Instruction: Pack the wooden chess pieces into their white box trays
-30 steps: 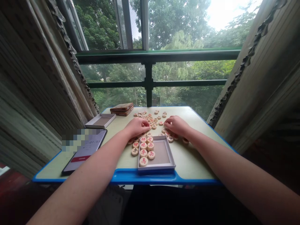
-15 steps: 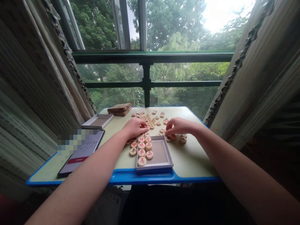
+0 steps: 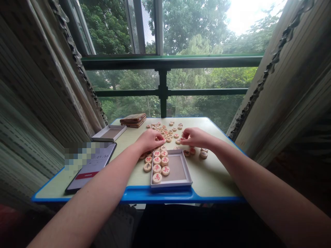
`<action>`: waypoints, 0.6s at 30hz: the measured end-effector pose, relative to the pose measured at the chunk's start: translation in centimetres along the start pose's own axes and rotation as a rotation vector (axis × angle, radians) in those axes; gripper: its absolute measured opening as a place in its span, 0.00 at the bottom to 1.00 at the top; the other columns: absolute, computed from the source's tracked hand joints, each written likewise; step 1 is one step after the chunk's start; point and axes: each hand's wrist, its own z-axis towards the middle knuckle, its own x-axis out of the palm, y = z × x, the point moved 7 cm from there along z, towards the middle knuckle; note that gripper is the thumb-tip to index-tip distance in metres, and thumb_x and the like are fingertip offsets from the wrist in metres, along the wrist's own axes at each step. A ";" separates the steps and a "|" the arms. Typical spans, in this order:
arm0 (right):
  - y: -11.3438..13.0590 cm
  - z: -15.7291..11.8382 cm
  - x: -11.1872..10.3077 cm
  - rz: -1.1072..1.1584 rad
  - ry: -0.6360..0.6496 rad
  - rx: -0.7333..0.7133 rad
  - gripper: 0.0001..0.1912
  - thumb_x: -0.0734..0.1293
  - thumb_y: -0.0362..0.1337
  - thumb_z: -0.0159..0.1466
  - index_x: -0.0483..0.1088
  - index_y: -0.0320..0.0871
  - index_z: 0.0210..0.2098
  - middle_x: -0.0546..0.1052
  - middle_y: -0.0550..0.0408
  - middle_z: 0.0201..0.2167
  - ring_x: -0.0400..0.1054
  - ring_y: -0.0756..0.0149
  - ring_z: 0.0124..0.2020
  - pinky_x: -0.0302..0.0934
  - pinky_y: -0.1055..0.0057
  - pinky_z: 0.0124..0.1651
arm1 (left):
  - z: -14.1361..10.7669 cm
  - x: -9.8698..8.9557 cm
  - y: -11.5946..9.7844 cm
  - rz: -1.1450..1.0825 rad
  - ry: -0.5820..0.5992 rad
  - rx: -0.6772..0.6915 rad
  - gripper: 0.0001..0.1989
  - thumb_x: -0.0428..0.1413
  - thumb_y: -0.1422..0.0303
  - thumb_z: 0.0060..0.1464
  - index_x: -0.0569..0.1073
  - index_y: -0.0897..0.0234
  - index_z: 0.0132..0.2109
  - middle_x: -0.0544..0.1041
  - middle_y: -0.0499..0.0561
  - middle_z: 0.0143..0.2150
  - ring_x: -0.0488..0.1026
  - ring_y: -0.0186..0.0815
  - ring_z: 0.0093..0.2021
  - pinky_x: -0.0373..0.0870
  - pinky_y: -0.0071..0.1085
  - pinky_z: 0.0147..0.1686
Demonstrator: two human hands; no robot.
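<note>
A shallow white box (image 3: 190,182) stands near the table's front edge, with several wooden Chinese chess pieces (image 3: 157,178) bearing red characters lined up in its left part. Behind the box, my left hand (image 3: 148,141) is closed, its thumb and fingers pinching a red-marked Chinese chess piece (image 3: 162,141). My right hand (image 3: 198,137) reaches among the loose pieces on the right, its fingertips bent down and closed around a piece mostly hidden by them. Just left of those fingertips lies another piece (image 3: 178,141).
Loose pieces (image 3: 169,139) are scattered toward the back, with a black-marked piece (image 3: 147,167) left of the box and a small stack (image 3: 203,155) at right. A phone (image 3: 90,168), a second shallow box (image 3: 124,128) and a folded brown board (image 3: 133,119) occupy the left side.
My right hand has shifted slightly left and away from me, leaving the pieces near the box's back right corner uncovered. My left hand stays almost in place.
</note>
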 end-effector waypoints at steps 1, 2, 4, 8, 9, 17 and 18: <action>0.0 0.1 -0.1 0.003 -0.026 -0.001 0.10 0.67 0.41 0.52 0.69 0.41 0.29 0.75 0.54 0.27 0.65 0.67 0.27 0.53 0.74 0.26 | 0.0 0.0 0.0 -0.001 -0.002 -0.002 0.13 0.56 0.57 0.47 0.78 0.61 0.32 0.78 0.50 0.32 0.71 0.37 0.35 0.65 0.31 0.36; 0.0 0.1 -0.2 0.002 -0.038 -0.005 0.09 0.67 0.40 0.52 0.69 0.41 0.29 0.74 0.54 0.27 0.65 0.68 0.27 0.53 0.74 0.26 | 0.0 0.0 0.1 -0.001 -0.003 -0.003 0.13 0.56 0.57 0.47 0.78 0.61 0.32 0.78 0.50 0.32 0.71 0.37 0.35 0.65 0.31 0.36; 0.2 0.2 -0.1 0.029 -0.048 -0.014 0.07 0.68 0.38 0.52 0.68 0.41 0.29 0.74 0.54 0.27 0.65 0.69 0.27 0.54 0.75 0.26 | 0.0 0.0 0.1 0.000 -0.007 -0.003 0.13 0.56 0.57 0.47 0.78 0.61 0.32 0.78 0.50 0.32 0.71 0.37 0.36 0.65 0.31 0.37; 1.3 -0.3 -0.2 0.384 -0.041 -0.075 0.14 0.66 0.38 0.56 0.67 0.42 0.42 0.73 0.56 0.30 0.66 0.71 0.25 0.58 0.76 0.25 | 0.0 0.0 0.1 -0.006 -0.007 0.004 0.13 0.56 0.57 0.47 0.78 0.61 0.31 0.78 0.50 0.31 0.71 0.37 0.35 0.65 0.31 0.37; 1.9 -0.6 -0.2 0.485 -0.006 -0.116 0.14 0.65 0.39 0.57 0.67 0.42 0.43 0.72 0.56 0.29 0.67 0.72 0.25 0.58 0.76 0.24 | 0.1 0.0 0.1 -0.007 -0.006 0.007 0.13 0.56 0.57 0.47 0.78 0.61 0.31 0.78 0.50 0.31 0.71 0.37 0.35 0.65 0.31 0.37; 3.7 -2.0 0.2 0.646 0.206 -0.165 0.07 0.67 0.36 0.55 0.70 0.38 0.32 0.74 0.56 0.24 0.68 0.73 0.22 0.62 0.76 0.24 | 0.1 0.0 0.0 -0.009 0.003 0.018 0.13 0.56 0.58 0.48 0.79 0.61 0.32 0.78 0.50 0.32 0.71 0.38 0.36 0.65 0.31 0.37; 3.8 -2.1 0.4 0.642 0.230 -0.164 0.07 0.67 0.36 0.55 0.70 0.38 0.32 0.75 0.55 0.24 0.69 0.72 0.23 0.63 0.76 0.25 | 0.1 0.0 0.0 -0.009 0.001 0.016 0.13 0.56 0.58 0.48 0.79 0.61 0.32 0.78 0.50 0.32 0.71 0.38 0.36 0.65 0.31 0.37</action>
